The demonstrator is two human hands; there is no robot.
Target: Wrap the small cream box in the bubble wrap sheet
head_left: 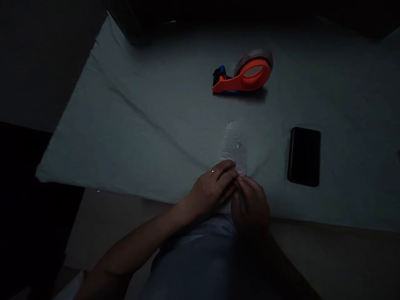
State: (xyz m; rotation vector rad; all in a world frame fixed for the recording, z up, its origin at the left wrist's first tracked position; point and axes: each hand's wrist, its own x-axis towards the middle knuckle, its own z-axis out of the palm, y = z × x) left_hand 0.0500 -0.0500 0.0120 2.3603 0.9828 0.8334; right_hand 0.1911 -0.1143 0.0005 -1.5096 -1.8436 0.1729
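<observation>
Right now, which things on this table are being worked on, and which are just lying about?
In hand: clear plastic strip, its near end touched by the left hand and right hand.
Lying about: orange tape dispenser and black phone, both apart from the hands, on the cloth-covered table.

Dim, underexposed scene: weak light falls on the pale cloth point(140, 137) around the orange tape dispenser point(242, 77), which throws a soft shadow just beneath it. Below the dispenser, clear plastic wrap point(233, 146) glints faintly; the corners farthest from it sink into black.
</observation>
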